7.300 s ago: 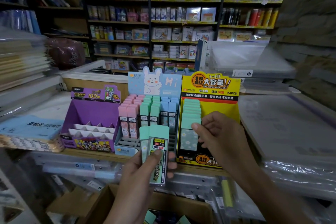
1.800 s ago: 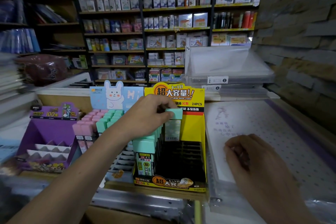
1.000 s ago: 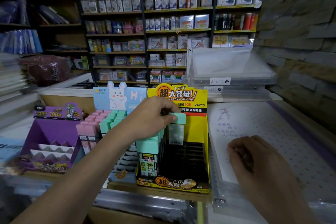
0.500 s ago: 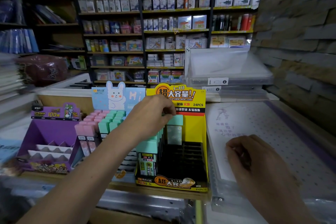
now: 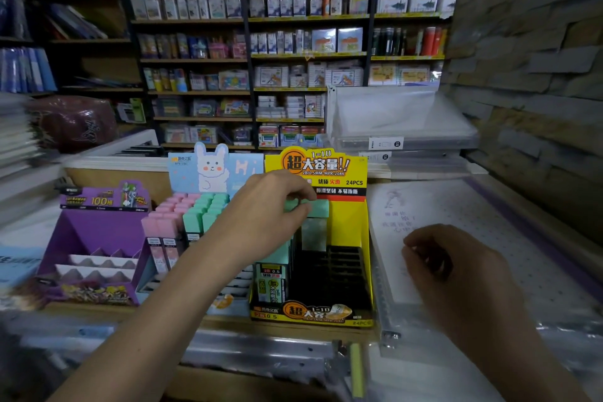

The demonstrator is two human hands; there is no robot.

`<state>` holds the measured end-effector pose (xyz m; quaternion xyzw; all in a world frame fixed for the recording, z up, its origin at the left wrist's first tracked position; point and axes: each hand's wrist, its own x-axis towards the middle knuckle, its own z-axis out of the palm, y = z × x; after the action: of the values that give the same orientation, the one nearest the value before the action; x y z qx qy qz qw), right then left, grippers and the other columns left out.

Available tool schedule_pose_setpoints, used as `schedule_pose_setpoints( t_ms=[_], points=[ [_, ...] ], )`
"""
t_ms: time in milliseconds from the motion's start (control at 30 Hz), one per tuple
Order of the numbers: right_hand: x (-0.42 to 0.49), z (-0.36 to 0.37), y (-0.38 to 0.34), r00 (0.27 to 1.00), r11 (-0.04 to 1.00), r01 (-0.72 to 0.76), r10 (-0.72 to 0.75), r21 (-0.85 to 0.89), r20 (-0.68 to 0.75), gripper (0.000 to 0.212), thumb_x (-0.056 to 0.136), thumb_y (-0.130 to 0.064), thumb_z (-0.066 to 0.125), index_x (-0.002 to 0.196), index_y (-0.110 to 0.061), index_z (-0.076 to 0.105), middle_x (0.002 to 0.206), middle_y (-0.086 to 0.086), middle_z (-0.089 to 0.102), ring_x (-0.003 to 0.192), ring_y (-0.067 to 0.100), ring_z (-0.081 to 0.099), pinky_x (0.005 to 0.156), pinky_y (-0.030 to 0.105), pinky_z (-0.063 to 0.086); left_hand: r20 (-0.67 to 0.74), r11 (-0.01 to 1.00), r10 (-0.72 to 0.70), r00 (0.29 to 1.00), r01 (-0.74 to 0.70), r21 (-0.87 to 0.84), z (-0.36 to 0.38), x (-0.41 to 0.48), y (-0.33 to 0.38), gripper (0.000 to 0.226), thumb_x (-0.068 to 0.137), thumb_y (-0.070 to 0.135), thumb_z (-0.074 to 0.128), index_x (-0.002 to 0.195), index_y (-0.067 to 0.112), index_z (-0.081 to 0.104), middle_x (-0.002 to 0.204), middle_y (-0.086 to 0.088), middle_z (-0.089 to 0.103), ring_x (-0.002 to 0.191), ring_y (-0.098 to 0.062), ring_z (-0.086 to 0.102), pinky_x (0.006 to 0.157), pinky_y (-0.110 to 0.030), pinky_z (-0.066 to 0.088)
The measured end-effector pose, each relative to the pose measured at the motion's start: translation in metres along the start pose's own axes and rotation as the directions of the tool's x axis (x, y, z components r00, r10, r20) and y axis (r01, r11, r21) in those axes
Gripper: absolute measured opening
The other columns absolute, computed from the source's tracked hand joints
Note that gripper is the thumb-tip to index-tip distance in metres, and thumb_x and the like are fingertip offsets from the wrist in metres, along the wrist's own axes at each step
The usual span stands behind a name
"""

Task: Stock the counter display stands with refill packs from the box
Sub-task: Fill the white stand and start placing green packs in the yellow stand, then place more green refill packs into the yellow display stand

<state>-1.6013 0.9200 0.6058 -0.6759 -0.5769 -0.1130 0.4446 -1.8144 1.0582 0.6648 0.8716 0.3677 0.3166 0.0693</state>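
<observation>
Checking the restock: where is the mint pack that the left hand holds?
Head view, centre: the mint pack stands at the back of the yellow stand, its top pinched by the left hand, just right of the bunny stand.

The yellow cardboard display stand (image 5: 347, 225) is glossy printed card with a matt black plastic slotted tray (image 5: 339, 268) inside, and the mint-green plastic refill pack (image 5: 318, 207) at its back has a smooth matt cap over a cloudy see-through body. The purple cardboard stand (image 5: 94, 228) and the pastel blue bunny-topped cardboard stand (image 5: 212, 170) look like the same coated card, on a plain wooden counter ledge (image 5: 222, 325). The white spiral notebook (image 5: 473, 206) is shiny under clear plastic wrap, its binding coil (image 5: 378, 287) looks metal, and the grey stone wall (image 5: 528, 42) is rough and matt.
</observation>
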Motion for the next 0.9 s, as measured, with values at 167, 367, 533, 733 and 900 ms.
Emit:
schedule_pose_setpoints(
  t_ms=[167,367,533,733,900],
  points=[
    [-0.017,-0.013,-0.032,0.996,0.978,0.090,-0.088,0.186,-0.018,0.019,0.079,-0.013,0.077,0.085,-0.029,0.070,0.073,-0.014,0.065,0.073,0.004,0.062,0.062,0.004,0.042,-0.118,0.984,0.013,0.993,-0.034,-0.176,-0.017,-0.059,0.007,0.012,0.090,0.017,0.073,0.094,0.027,0.076,0.093,0.014,0.069,0.088,0.001,0.060,0.071,-0.009,0.042],
    [-0.066,0.013,-0.074,0.993,0.938,-0.022,-0.020,0.345,0.116,0.011,0.080,-0.022,0.071,0.081,-0.033,0.069,0.077,-0.021,0.068,0.070,0.001,0.064,0.059,0.004,0.042,-0.054,0.901,-0.066,0.996,0.036,-0.433,-0.014,-0.141,-0.019,0.009,0.088,0.024,0.072,0.088,0.033,0.074,0.090,0.011,0.069,0.087,-0.013,0.065,0.071,-0.020,0.048],
    [-0.112,0.059,-0.086,0.948,0.938,-0.172,0.074,0.300,0.310,0.012,0.083,-0.020,0.072,0.081,-0.032,0.069,0.080,-0.021,0.067,0.079,-0.002,0.063,0.065,0.005,0.043,0.107,0.813,-0.232,0.967,0.253,-0.524,0.018,-0.195,-0.057,0.017,0.087,0.016,0.077,0.089,0.033,0.075,0.088,0.012,0.072,0.085,-0.008,0.068,0.069,-0.016,0.050],
    [-0.163,0.112,-0.084,0.835,0.908,-0.380,0.256,0.174,0.487,0.011,0.086,-0.016,0.073,0.087,-0.026,0.072,0.079,-0.016,0.067,0.088,-0.012,0.058,0.072,0.002,0.041,0.306,0.701,-0.344,0.888,0.460,-0.545,0.065,-0.245,-0.102,0.025,0.089,0.007,0.074,0.090,0.031,0.076,0.090,0.016,0.075,0.083,0.002,0.069,0.078,-0.021,0.057],
    [-0.204,0.152,-0.074,0.728,0.877,-0.480,0.388,0.017,0.565,0.007,0.091,-0.014,0.067,0.093,-0.019,0.071,0.090,-0.009,0.070,0.085,0.004,0.064,0.075,0.017,0.051,0.394,0.693,-0.381,0.836,0.541,-0.478,0.115,-0.271,-0.130,0.023,0.089,0.010,0.073,0.093,0.032,0.073,0.093,0.012,0.077,0.088,-0.001,0.069,0.082,-0.025,0.056]
  ],
)
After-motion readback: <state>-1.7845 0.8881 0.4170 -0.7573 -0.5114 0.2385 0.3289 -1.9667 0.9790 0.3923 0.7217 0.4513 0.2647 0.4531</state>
